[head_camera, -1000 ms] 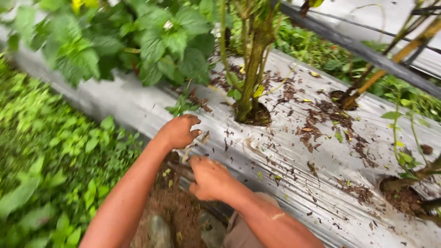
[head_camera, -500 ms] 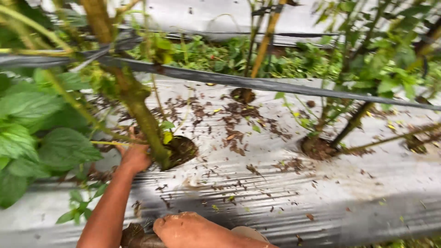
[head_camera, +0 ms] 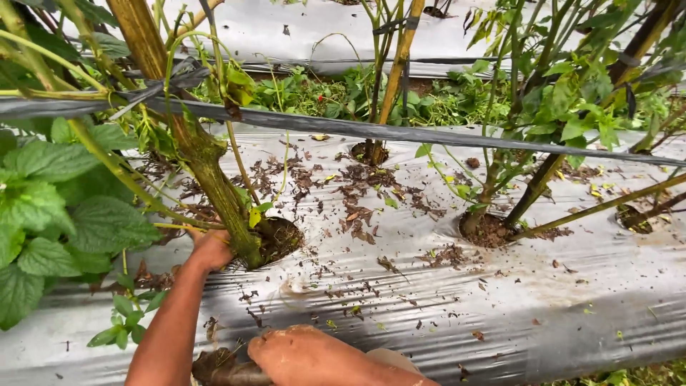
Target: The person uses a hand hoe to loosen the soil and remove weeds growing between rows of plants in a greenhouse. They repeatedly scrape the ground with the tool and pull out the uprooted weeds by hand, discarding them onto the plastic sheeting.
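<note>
Where the silver plastic mulch sheet [head_camera: 429, 286] covers the raised bed, it fills most of the view, strewn with dark bits of dried leaf and soil. A dark band [head_camera: 400, 132] runs across above it, from the left edge to the right. Broad green leaves [head_camera: 50, 214] crowd the left side. From a round planting hole [head_camera: 280, 239] in the sheet rises a thick mossy green stem [head_camera: 214, 186], leaning up to the left. More thin stems stand in a second hole [head_camera: 489, 230] well to the right. The left hand [head_camera: 212, 249] is at the foot of the thick stem, touching it just beside the hole; its fingers are hidden behind the stem, so I cannot tell whether they close round it. The right hand [head_camera: 300, 354], soil-stained, is balled into a fist at the bottom edge, near a dark clump [head_camera: 218, 366]; whether it grips that clump cannot be told.
</note>
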